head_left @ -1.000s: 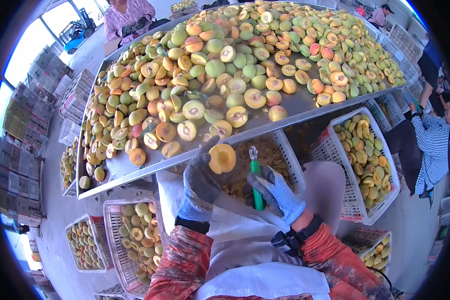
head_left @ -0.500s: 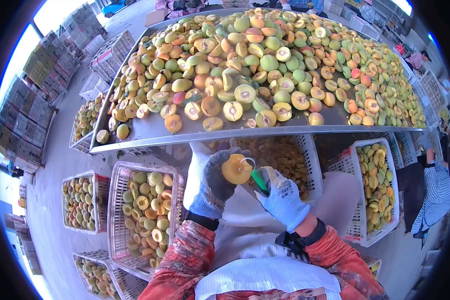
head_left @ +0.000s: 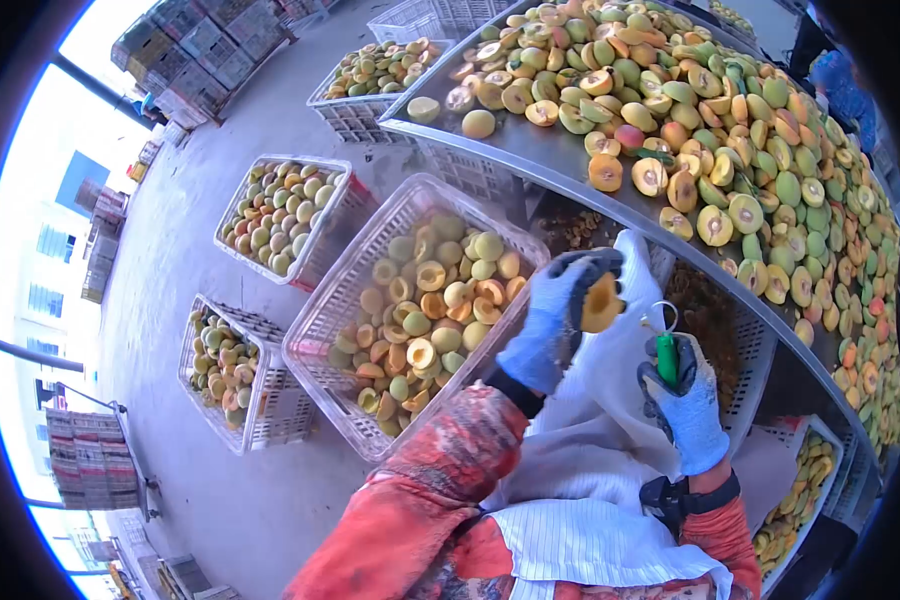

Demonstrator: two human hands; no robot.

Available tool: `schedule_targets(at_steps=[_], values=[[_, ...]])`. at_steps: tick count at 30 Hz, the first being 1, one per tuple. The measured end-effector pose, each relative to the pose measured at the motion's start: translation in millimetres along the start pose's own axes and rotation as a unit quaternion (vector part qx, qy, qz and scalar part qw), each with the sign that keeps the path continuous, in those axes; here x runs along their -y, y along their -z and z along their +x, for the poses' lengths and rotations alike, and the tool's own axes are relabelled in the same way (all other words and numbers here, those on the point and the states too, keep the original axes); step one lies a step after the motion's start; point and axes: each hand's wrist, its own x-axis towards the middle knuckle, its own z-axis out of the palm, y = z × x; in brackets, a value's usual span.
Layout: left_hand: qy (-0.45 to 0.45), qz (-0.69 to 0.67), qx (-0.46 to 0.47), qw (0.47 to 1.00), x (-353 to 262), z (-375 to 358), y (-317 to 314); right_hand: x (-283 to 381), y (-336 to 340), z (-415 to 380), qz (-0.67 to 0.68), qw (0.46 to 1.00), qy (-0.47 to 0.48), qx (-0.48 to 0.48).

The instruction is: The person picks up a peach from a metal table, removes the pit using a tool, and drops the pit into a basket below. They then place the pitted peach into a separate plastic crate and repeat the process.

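Observation:
My left hand (head_left: 558, 318), in a blue and dark-coated glove, is closed around a peach half (head_left: 601, 303), whose hollowed yellow side shows. Close by on the right, my gloved right hand (head_left: 692, 408) grips a pitting tool (head_left: 667, 358) with a green handle and a curved wire loop at its top. The loop stands apart from the fruit. To the left of my hands is a large pale crate (head_left: 320, 405) of peach halves, several with hollow centres. Beyond them, a metal table (head_left: 530, 143) bears a heap of cut peaches, many with stones still in.
Smaller crates of peaches stand on the floor: one (head_left: 336, 215) behind the large crate, another (head_left: 288, 400) to its left. A white crate (head_left: 758, 372) with brownish scraps sits under the table edge. Stacked crates (head_left: 195, 50) line the back. Someone's blue sleeve (head_left: 842, 88) shows across the table.
The view has swung left, bringing the large crate nearer the middle. My left hand with the peach half has moved away from the tool's loop, toward that crate.

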Motion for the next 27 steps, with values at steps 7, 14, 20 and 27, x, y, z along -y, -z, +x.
schedule_targets(at_steps=[7, 14, 20, 27], values=[[-0.080, 0.488, -0.327, 0.806, -35, -30, 299, -40, 53, -2, 0.128, 0.975, -0.164, -0.079], [-0.138, 0.516, -0.163, 0.830, -29, 121, 120, -57, 72, -18, 0.117, 0.970, -0.174, -0.125], [0.049, 0.768, 0.025, 0.638, -9, 212, -21, -69, 89, -35, -0.105, 0.972, -0.102, -0.182], [-0.071, 0.426, 0.099, 0.897, 40, 201, -46, -70, 95, -34, -0.188, 0.960, -0.071, -0.194]])
